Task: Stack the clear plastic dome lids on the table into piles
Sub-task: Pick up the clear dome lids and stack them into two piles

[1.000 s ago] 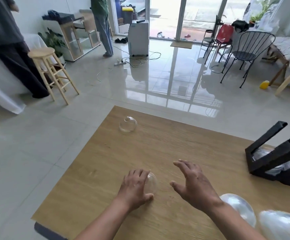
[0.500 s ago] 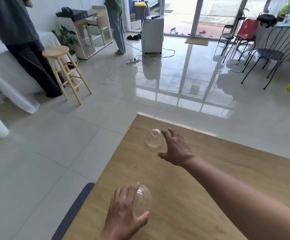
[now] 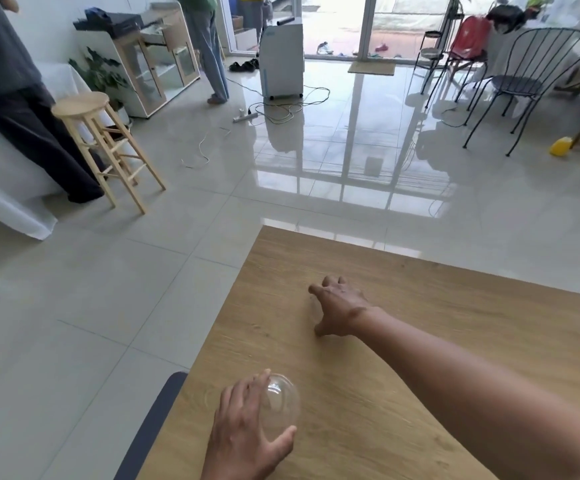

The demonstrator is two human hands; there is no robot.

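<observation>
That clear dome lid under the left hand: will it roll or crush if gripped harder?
The dome lid looks thin and clear, so probably very light and likely to flex under a hard squeeze. Its smooth rounded shell could slip or rock on the table; the left hand cups it from the side.

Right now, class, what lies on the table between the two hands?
Only bare wood. In the head view, nothing sits between the left hand, holding a lid, and the outstretched right hand.
</observation>
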